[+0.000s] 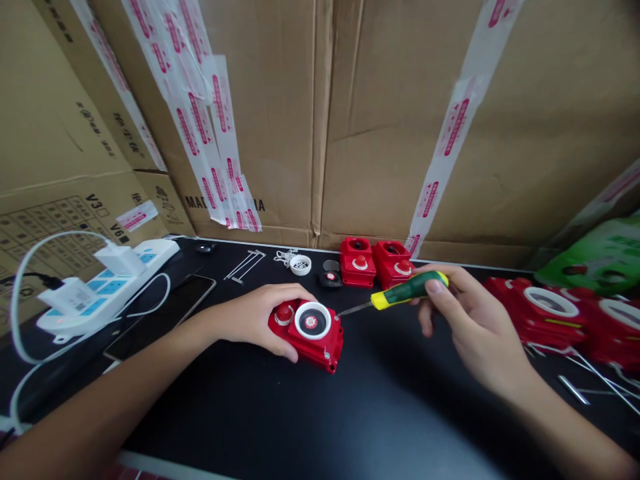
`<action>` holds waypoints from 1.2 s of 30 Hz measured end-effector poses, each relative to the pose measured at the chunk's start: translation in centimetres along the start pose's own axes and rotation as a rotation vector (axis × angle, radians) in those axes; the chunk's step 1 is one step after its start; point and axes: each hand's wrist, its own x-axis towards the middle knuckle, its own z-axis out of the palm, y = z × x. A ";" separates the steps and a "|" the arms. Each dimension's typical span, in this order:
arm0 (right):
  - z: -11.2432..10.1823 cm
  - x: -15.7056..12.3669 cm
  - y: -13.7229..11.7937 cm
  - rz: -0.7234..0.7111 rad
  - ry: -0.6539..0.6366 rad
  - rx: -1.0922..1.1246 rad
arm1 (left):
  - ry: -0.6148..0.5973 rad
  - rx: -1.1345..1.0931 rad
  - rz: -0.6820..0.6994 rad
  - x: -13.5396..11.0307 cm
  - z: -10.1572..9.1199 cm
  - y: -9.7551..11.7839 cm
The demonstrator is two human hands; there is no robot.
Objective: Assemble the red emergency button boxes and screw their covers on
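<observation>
My left hand (267, 319) is wrapped round the left end of a red alarm box (334, 337) lying on the black table. This box has a white ring (326, 312) round a dark disc and a red dome (284, 314) beside it. Between thumb and fingers, my right hand (473, 317) grips a screwdriver (407, 289) with a green and yellow handle. Its shaft slants down to the left, and the tip is at a screw near the box's upper right corner. Whether the tip sits in the screw I cannot tell.
Two similar red boxes (358, 263) stand behind, near a white ring part (300, 265) and metal brackets (246, 265). More red units (540, 327) lie at the right with metal rods. At the left are a phone (193, 297) and a power strip (165, 253). Cardboard (400, 120) walls the back.
</observation>
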 end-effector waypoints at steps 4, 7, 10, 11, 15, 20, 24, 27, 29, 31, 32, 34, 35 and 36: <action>-0.2 -0.4 0.2 -0.017 -0.007 -0.049 | 0.036 0.046 0.056 0.1 0.3 0.1; -0.4 -0.5 0.4 -0.015 -0.004 -0.074 | 0.035 0.061 0.072 0.1 0.5 0.2; -0.5 -0.6 0.5 -0.005 0.000 -0.074 | 0.034 0.056 0.087 0.2 0.5 0.2; -0.5 -0.5 0.5 -0.001 0.000 -0.075 | 0.035 0.054 0.091 0.3 0.6 0.2; -0.3 -0.3 0.5 0.014 0.026 -0.077 | 0.037 0.037 0.116 0.3 0.8 0.0; 0.0 -0.1 0.0 0.033 0.065 -0.050 | 0.025 0.018 0.139 0.3 0.9 0.1; -0.1 -0.5 -0.2 0.021 0.072 -0.085 | 0.014 0.003 0.140 0.2 0.8 0.3; -0.2 -0.9 -0.2 -0.006 0.087 -0.107 | 0.004 0.000 0.131 0.2 0.8 0.4; -0.2 -1.2 -0.3 -0.025 0.099 -0.112 | 0.003 0.003 0.120 0.2 0.8 0.4; 0.1 -1.4 -0.5 -0.050 0.110 -0.123 | 0.003 0.005 0.108 0.1 0.8 0.5; 0.2 -1.5 -0.6 -0.062 0.115 -0.128 | -0.002 0.005 0.103 0.1 0.8 0.5; 0.4 -1.6 -0.9 -0.082 0.128 -0.124 | -0.009 0.005 0.103 0.0 0.8 0.6; 0.5 -1.6 -1.0 -0.086 0.130 -0.117 | -0.010 0.005 0.104 0.0 0.8 0.6; 0.5 -1.7 -1.0 -0.084 0.126 -0.110 | -0.011 0.006 0.105 0.0 0.8 0.6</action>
